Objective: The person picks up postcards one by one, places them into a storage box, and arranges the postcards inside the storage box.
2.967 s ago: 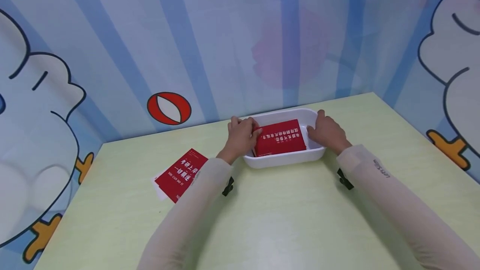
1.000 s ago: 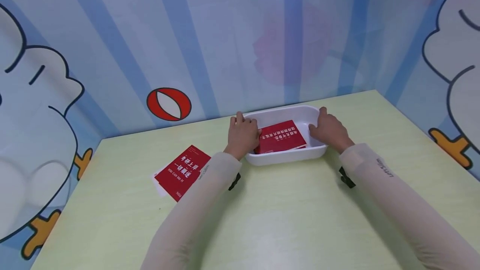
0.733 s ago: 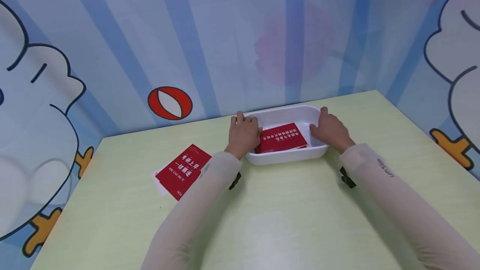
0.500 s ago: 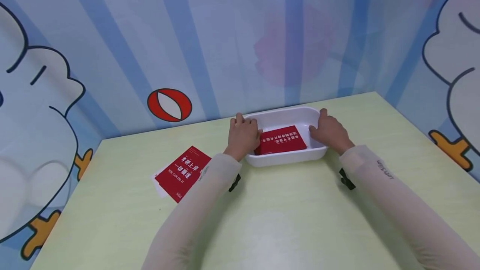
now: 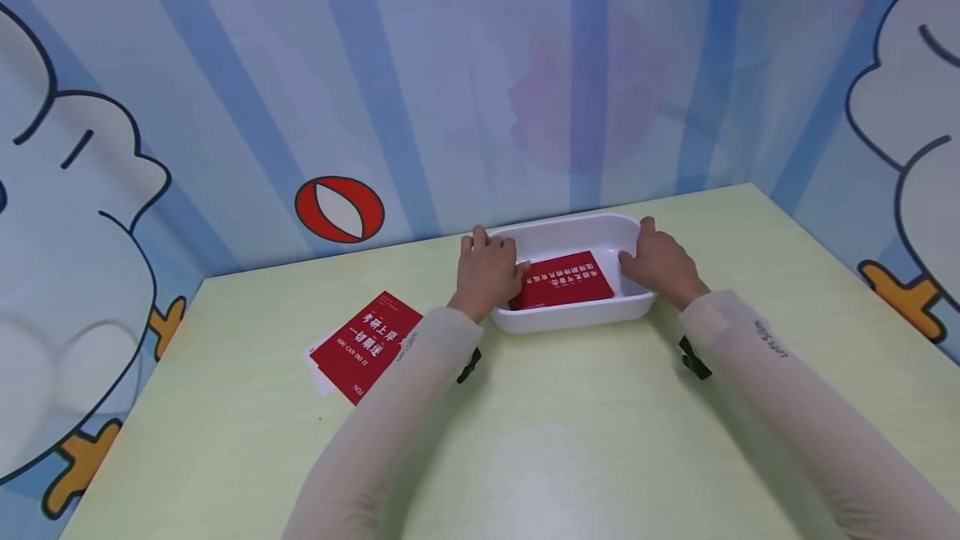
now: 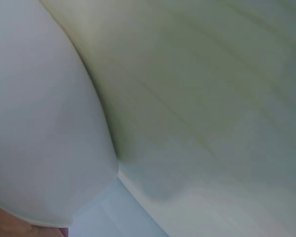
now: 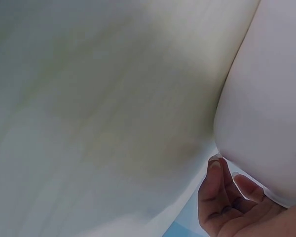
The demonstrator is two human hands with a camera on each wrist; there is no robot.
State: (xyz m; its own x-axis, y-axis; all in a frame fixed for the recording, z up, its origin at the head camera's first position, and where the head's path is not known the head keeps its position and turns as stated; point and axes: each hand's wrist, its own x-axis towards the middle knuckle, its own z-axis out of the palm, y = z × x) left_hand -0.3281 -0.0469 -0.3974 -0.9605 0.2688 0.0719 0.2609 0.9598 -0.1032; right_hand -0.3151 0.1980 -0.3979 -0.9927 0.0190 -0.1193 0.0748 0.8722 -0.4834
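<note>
Red cards (image 5: 564, 283) are lying lower inside the tray (image 5: 576, 319), left hand (image 5: 485, 273) and right hand (image 5: 662, 263) gripping it, loose cards (image 5: 363, 348) remaining toward eight o'clock

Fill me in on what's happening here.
A person's left hand grips one end of a white tray on the table, and the right hand grips the other. A red card lies inside, close by the left hand; whether they touch is unclear. Another red card lies on the table, partly behind the left sleeve.
</note>
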